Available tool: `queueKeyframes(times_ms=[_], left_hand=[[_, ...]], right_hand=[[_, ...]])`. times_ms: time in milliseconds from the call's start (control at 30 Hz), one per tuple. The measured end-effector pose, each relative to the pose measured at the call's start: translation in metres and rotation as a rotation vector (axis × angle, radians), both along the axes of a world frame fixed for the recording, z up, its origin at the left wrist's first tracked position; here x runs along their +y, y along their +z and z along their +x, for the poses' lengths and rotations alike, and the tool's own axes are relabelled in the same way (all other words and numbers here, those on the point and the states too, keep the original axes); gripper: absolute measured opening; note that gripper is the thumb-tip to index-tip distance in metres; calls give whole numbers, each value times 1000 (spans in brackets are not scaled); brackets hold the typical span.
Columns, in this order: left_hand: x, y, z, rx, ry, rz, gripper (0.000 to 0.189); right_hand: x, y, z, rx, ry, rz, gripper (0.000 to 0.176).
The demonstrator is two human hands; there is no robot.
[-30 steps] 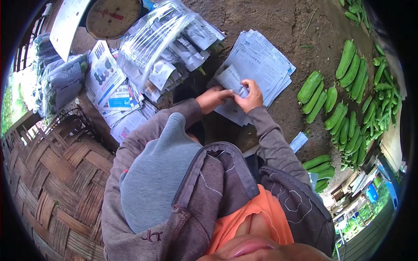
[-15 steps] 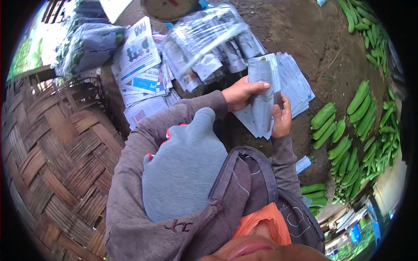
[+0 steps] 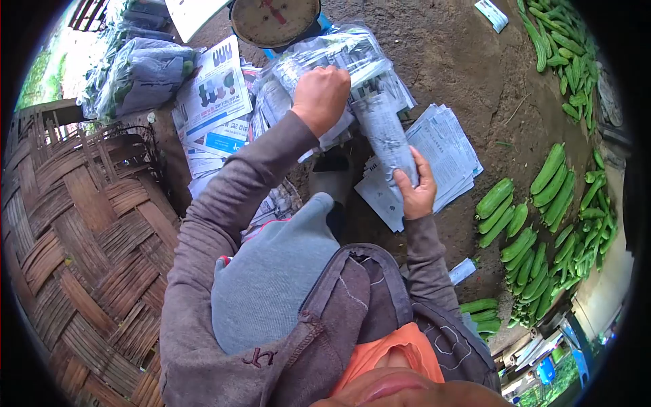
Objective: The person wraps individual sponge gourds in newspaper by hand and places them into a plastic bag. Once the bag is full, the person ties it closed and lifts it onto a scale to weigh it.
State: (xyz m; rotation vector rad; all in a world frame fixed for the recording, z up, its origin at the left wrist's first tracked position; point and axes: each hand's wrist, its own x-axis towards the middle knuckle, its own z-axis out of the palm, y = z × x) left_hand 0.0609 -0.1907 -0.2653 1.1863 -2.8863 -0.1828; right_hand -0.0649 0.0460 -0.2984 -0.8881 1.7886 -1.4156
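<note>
My left hand (image 3: 321, 98) is closed on the edge of a clear plastic bag (image 3: 352, 51) that contains paper-wrapped bundles. In my right hand (image 3: 418, 186) is the lower end of a newspaper roll (image 3: 386, 132), whose upper end touches the bag's opening. What is inside the roll is hidden. Under and beside the roll lies a fanned stack of newspaper sheets (image 3: 444, 152) on the ground. More printed sheets (image 3: 215, 91) lie to the left of the bag.
Green cucumber-like vegetables (image 3: 495, 197) lie in groups along the right. A round-topped scale (image 3: 274, 20) stands behind the bag. Filled plastic bags (image 3: 152, 74) are at the upper left, above a woven basket (image 3: 95, 237).
My left hand has left the newspaper roll and moved up and left onto the plastic bag. My right hand has shifted slightly down and left, and the roll now leans toward the bag.
</note>
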Motion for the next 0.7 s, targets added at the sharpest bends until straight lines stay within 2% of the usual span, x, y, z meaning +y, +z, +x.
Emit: queueKeyframes(times_ms=[67,200,267,300,433,700], left_hand=[[-14,-4,6,216,-1,103,18],[-20,11,18,455,40,351,16],[-18,18,22,553,74,434,15],[-17,19,24,608,11,377,13],[-9,35,31,542,-78,285,11],[-13,37,35,488,-79,119,10]], right_hand=[[-12,-2,10,40,5,12,52],[-36,5,29,530,94,-65,53],[-48,7,33,521,84,-91,54],[-52,6,33,501,93,-100,54],[-69,13,45,350,100,-119,55],[-96,21,68,489,70,-94,56]])
